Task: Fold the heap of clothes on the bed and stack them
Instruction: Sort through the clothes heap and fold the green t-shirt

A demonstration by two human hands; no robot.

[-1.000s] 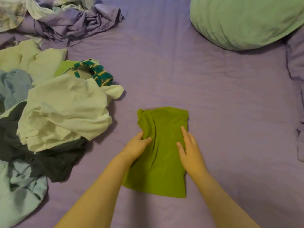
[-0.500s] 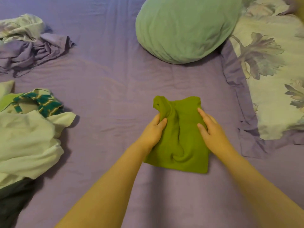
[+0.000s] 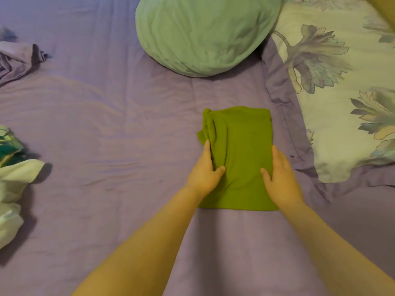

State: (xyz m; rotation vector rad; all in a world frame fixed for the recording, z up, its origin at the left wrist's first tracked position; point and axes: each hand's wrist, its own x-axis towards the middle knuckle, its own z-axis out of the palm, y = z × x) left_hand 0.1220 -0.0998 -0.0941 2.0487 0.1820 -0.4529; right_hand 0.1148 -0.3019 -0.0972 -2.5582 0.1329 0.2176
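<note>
garment: folded olive-green cloth rectangle (image 3: 239, 159), flat on purple-sheeted bed (image 3: 119, 129), between both hands
left hand (image 3: 204, 173): fingers straight, pressing garment's left edge
right hand (image 3: 281, 177): flat, resting on right edge
heap: pale crumpled clothes (image 3: 12, 182), well left of left hand

purple bed (image 3: 128, 116), folded green garment (image 3: 239, 146), pillow (image 3: 203, 33)

The single head view looked forward and steeply down at the bed (image 3: 106, 103) from close above, facing the pillow (image 3: 203, 33) at its far side.
</note>
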